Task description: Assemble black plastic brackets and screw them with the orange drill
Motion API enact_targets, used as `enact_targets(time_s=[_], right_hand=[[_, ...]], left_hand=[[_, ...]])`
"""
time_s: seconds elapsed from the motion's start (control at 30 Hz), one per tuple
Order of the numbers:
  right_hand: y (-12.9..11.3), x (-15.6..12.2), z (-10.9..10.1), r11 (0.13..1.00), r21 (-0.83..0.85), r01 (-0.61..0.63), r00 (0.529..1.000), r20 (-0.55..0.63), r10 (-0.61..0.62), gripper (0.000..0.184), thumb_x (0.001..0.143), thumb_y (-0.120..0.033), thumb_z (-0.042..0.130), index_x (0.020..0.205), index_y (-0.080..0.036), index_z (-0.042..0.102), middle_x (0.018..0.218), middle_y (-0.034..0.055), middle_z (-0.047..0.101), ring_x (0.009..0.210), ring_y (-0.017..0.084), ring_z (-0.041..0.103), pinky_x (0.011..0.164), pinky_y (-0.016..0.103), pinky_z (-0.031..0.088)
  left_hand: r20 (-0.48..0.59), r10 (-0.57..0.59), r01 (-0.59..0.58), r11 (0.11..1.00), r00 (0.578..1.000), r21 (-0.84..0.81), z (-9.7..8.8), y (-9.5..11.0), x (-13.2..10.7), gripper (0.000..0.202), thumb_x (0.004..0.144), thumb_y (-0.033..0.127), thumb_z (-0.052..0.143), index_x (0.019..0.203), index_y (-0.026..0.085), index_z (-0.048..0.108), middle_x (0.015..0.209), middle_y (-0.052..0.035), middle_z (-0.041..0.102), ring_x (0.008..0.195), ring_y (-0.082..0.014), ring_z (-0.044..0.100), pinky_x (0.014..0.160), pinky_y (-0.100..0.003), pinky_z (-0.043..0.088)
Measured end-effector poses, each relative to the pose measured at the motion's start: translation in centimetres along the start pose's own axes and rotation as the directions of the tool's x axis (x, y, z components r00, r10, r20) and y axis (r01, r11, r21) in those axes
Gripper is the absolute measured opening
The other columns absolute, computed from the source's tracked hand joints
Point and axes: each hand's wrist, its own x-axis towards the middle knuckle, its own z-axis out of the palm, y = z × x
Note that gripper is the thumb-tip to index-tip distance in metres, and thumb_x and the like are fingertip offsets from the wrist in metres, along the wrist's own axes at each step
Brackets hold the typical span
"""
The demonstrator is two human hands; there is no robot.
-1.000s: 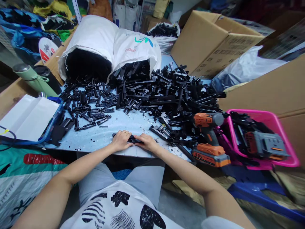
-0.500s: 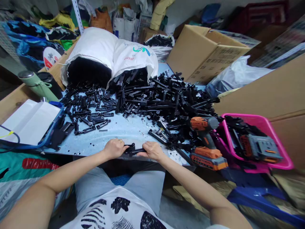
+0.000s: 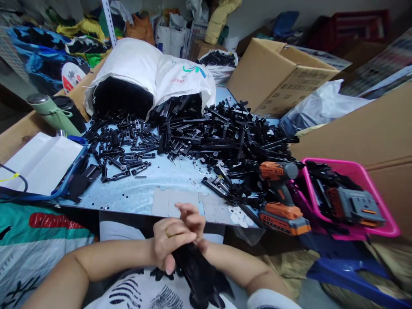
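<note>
Part (image 3: 201, 274), long and black, faintly glossy, uneven at its lower end; held slantwise before the shirt (image 3: 128, 292), below the table (image 3: 170, 176). Its upper end is grasped by the left hand (image 3: 170, 240) and hidden there. Right hand (image 3: 193, 219) blurred, partly covered; whether anything is gripped by it cannot be told.

The right-hand grip (image 3: 192, 219) is blurred and partly hidden behind the left-hand grip (image 3: 165, 240), so whether it touches the black piece (image 3: 201, 274) is unclear. That piece's upper end disappears under the left-hand grip, and its lower outline is smeared. Deep shadow hides the inside of the bigger white sack (image 3: 130, 60). Printing on the cardboard box (image 3: 257, 77) is too small to read. The left edge cuts off a green-and-white bag (image 3: 48, 257); the right edge, a blue plastic frame (image 3: 326, 267).
</note>
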Motion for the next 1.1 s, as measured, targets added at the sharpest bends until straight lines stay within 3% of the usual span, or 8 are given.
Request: enact_targets(time_s=[0.13, 0.27, 0.4, 0.47, 0.57, 0.67, 0.77, 1.1], right_hand=[[6.8, 6.0, -1.6, 0.959, -0.284, -0.018, 0.978, 0.195, 0.076, 0.042, 0.093, -0.05, 0.016, 0.117, -0.028, 0.044, 0.123, 0.0084, 0.049, 0.117, 0.023, 0.047, 0.095, 0.046, 0.039], [14.0, 17.8, -3.2, 0.698, -0.69, 0.192, 0.885, 0.429, 0.181, 0.032, 0.093, -0.035, 0.034, 0.11, -0.017, 0.055, 0.114, 0.0136, 0.057, 0.111, 0.024, 0.046, 0.095, 0.04, 0.035], [18.7, 25.6, -0.1, 0.377, -0.65, 0.66, 0.498, 0.754, 0.428, 0.033, 0.085, -0.01, 0.042, 0.114, -0.016, 0.057, 0.116, 0.0123, 0.06, 0.109, 0.023, 0.046, 0.088, 0.038, 0.033], [20.0, 26.8, 2.1, 0.241, -0.596, 0.766, 0.397, 0.734, 0.551, 0.032, 0.081, -0.007, 0.047, 0.108, -0.015, 0.061, 0.109, 0.0126, 0.062, 0.103, 0.024, 0.049, 0.086, 0.039, 0.032], [21.1, 26.8, 3.9, 0.101, -0.617, 0.78, 0.434, 0.651, 0.623, 0.028, 0.081, -0.01, 0.047, 0.104, -0.013, 0.063, 0.105, 0.0143, 0.063, 0.098, 0.026, 0.051, 0.084, 0.041, 0.032], [21.4, 26.4, 3.6, 0.104, -0.603, 0.791, 0.447, 0.685, 0.575, 0.027, 0.087, -0.012, 0.04, 0.102, -0.012, 0.063, 0.104, 0.0157, 0.062, 0.098, 0.027, 0.05, 0.08, 0.039, 0.031], [21.1, 26.2, 2.2, 0.136, -0.545, 0.828, 0.402, 0.744, 0.533, 0.03, 0.092, -0.014, 0.033, 0.097, -0.012, 0.063, 0.102, 0.0159, 0.061, 0.095, 0.025, 0.049, 0.076, 0.035, 0.03], [16.9, 23.5, -3.4, 0.193, -0.645, 0.74, 0.442, 0.682, 0.583, 0.029, 0.09, -0.012, 0.037, 0.09, -0.013, 0.066, 0.104, 0.0141, 0.063, 0.102, 0.023, 0.046, 0.078, 0.034, 0.03]], left_hand=[[0.008, 0.096, -0.091, 0.908, 0.995, 0.409, -0.9, -6.4, 0.7, 0.077, 0.088, 0.065, 0.007, 0.127, 0.016, 0.053, 0.099, -0.0154, 0.064, 0.093, -0.0249, 0.06, 0.076, -0.036, 0.047], [0.119, -0.297, 0.105, 0.639, 0.947, 0.762, -1.8, -14.5, 4.1, 0.075, 0.085, 0.069, 0.026, 0.126, 0.013, 0.055, 0.093, -0.017, 0.063, 0.083, -0.0251, 0.059, 0.071, -0.034, 0.045], [0.195, -0.404, 0.072, 0.558, 0.893, 0.827, -1.4, -18.9, 7.8, 0.064, 0.084, 0.06, 0.045, 0.121, 0.009, 0.056, 0.098, -0.0191, 0.061, 0.095, -0.0291, 0.056, 0.081, -0.039, 0.042], [0.207, -0.355, 0.033, 0.565, 0.912, 0.824, -1.9, -19.3, 8.8, 0.053, 0.088, 0.05, 0.048, 0.121, 0.01, 0.054, 0.107, -0.0185, 0.059, 0.105, -0.0295, 0.051, 0.089, -0.042, 0.037], [0.059, -0.408, 0.162, 0.484, 0.911, 0.86, -5.0, -19.5, 9.3, 0.037, 0.093, 0.034, 0.041, 0.117, 0.011, 0.054, 0.11, -0.017, 0.057, 0.107, -0.0282, 0.048, 0.09, -0.041, 0.037], [-0.143, -0.541, 0.364, 0.328, 0.829, 0.872, -9.4, -20.9, 10.0, 0.03, 0.091, 0.022, 0.039, 0.112, 0.01, 0.057, 0.108, -0.0167, 0.056, 0.105, -0.0279, 0.048, 0.084, -0.038, 0.04], [-0.093, -0.644, 0.39, 0.336, 0.76, 0.857, -12.0, -23.4, 11.4, 0.026, 0.088, 0.018, 0.044, 0.11, 0.013, 0.058, 0.113, -0.0146, 0.055, 0.109, -0.0264, 0.047, 0.089, -0.035, 0.039], [-0.211, -0.687, 0.523, 0.282, 0.695, 0.805, -10.1, -25.9, 13.4, 0.023, 0.09, 0.016, 0.043, 0.106, 0.003, 0.053, 0.111, -0.0226, 0.056, 0.108, -0.0274, 0.051, 0.089, -0.036, 0.041]])
